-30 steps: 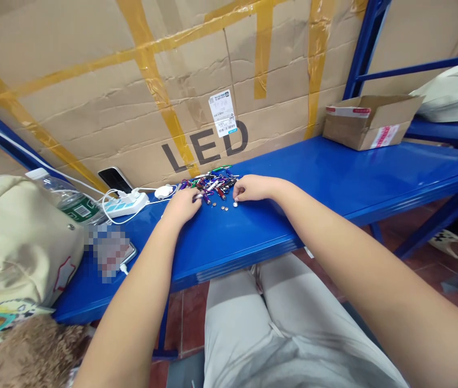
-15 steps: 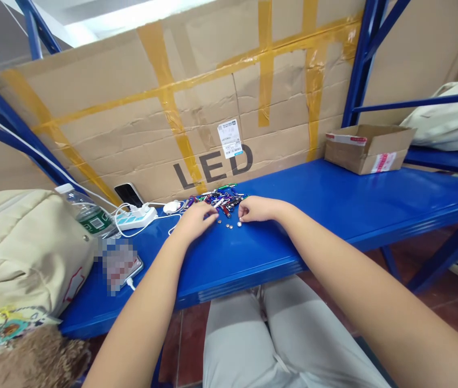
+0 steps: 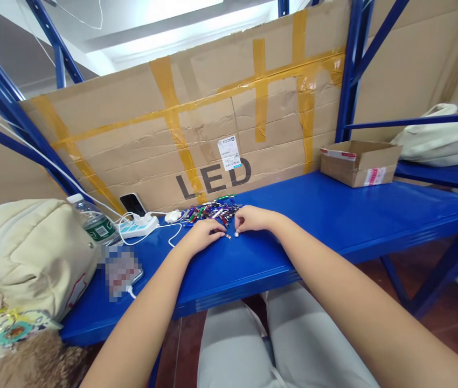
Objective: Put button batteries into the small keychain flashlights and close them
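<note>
Several small round copper-coloured discs (image 3: 228, 236) lie on the blue tabletop between my hands. My left hand (image 3: 205, 236) rests palm down with thumb and fingers apart, its fingertips right beside the discs. Across from it, my right hand (image 3: 250, 219) has thumb and fingers pinched together just above a silvery disc (image 3: 236, 234); whether anything sits inside the pinch is hidden. Behind both hands spreads a pile of small coloured metal tubes (image 3: 213, 211), possibly mini flashlights, in green, blue, red, purple and silver.
Left of the pile are a white power strip (image 3: 140, 228) with cables, a water bottle (image 3: 102, 229), a phone (image 3: 135, 274) on a cable and a cream bag (image 3: 39, 248). An open cardboard box (image 3: 360, 164) stands back right; a taped cardboard sheet (image 3: 277, 140) rises behind.
My left hand has slid rightward, closer to the discs and to my right hand. The right hand stays pinched by the silvery disc. The view has tilted up slightly.
</note>
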A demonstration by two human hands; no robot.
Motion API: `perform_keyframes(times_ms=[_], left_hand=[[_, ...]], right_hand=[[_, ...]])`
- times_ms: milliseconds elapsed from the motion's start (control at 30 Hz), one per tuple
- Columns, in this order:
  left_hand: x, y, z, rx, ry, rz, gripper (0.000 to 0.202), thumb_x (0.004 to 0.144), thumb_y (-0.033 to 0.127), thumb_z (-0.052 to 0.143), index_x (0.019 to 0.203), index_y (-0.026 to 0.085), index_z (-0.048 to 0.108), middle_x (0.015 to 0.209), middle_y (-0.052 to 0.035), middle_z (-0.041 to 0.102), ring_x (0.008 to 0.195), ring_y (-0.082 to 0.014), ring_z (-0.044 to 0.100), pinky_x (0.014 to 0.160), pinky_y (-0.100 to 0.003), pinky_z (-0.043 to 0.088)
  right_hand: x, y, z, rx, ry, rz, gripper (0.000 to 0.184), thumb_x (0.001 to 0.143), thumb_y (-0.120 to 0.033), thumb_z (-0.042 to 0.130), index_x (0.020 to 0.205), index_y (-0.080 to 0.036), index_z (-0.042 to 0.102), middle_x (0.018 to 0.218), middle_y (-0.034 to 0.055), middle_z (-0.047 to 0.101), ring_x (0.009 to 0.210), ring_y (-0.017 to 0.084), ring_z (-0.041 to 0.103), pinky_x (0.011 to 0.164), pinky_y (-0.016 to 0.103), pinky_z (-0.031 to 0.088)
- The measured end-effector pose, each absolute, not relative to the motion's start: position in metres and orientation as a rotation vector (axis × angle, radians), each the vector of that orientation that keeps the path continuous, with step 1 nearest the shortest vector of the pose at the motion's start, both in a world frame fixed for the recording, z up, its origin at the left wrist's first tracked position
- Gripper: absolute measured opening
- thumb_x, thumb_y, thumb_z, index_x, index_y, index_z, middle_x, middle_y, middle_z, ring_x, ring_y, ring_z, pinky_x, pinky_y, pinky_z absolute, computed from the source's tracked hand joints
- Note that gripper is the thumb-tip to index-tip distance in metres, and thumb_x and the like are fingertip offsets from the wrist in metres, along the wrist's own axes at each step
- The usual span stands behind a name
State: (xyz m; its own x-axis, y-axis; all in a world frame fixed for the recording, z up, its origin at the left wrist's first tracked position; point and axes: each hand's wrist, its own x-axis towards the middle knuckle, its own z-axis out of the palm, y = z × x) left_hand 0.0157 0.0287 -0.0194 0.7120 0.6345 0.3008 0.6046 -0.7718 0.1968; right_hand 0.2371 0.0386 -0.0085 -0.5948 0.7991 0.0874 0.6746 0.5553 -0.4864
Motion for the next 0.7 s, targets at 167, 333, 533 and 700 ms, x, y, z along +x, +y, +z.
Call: perform_keyframes(times_ms=[167,333,533,700], left_hand=[[0.0169,0.0252,-0.0192,2.756,0.988,0.563,0.017,0.087,0.025,0.058,0.095,0.021,0.073,0.098,-0.0046,0.074,0.092,-0.0182,0.067,0.09,-0.034,0.051],[0.019,0.024,-0.02,2.727,0.912,0.547,0.02,0.088,0.03,0.06,0.1,0.021,0.073,0.101,-0.0064,0.073,0.095,-0.0184,0.066,0.092,-0.035,0.051],[0.0211,0.0244,-0.0228,2.659,0.937,0.558,0.016,0.086,0.03,0.061,0.09,0.02,0.073,0.095,-0.0057,0.073,0.091,-0.0189,0.067,0.089,-0.034,0.052],[0.0202,0.0241,-0.0267,2.484,1.071,0.623,0.017,0.082,0.023,0.064,0.098,0.02,0.07,0.093,-0.0035,0.075,0.087,-0.0183,0.069,0.086,-0.034,0.054]], right_hand=[[0.2398,0.0417,-0.0106,-1.181,-2.497,0.632,0.005,0.069,-0.02,0.072,0.073,-0.018,0.073,0.085,0.001,0.075,0.081,0.016,0.067,0.068,0.021,0.047],[0.2422,0.0427,-0.0115,-1.134,-2.499,0.69,0.007,0.068,-0.023,0.073,0.073,-0.019,0.074,0.084,0.0009,0.075,0.082,0.016,0.067,0.069,0.021,0.048],[0.2423,0.042,-0.0102,-1.142,-2.527,0.698,0.013,0.07,-0.024,0.068,0.079,-0.018,0.075,0.085,0.0027,0.075,0.082,0.017,0.067,0.069,0.022,0.048],[0.2364,0.0419,-0.0143,-1.051,-2.458,0.623,0.019,0.072,-0.026,0.064,0.085,-0.017,0.075,0.087,0.0027,0.075,0.082,0.016,0.066,0.068,0.021,0.046]])
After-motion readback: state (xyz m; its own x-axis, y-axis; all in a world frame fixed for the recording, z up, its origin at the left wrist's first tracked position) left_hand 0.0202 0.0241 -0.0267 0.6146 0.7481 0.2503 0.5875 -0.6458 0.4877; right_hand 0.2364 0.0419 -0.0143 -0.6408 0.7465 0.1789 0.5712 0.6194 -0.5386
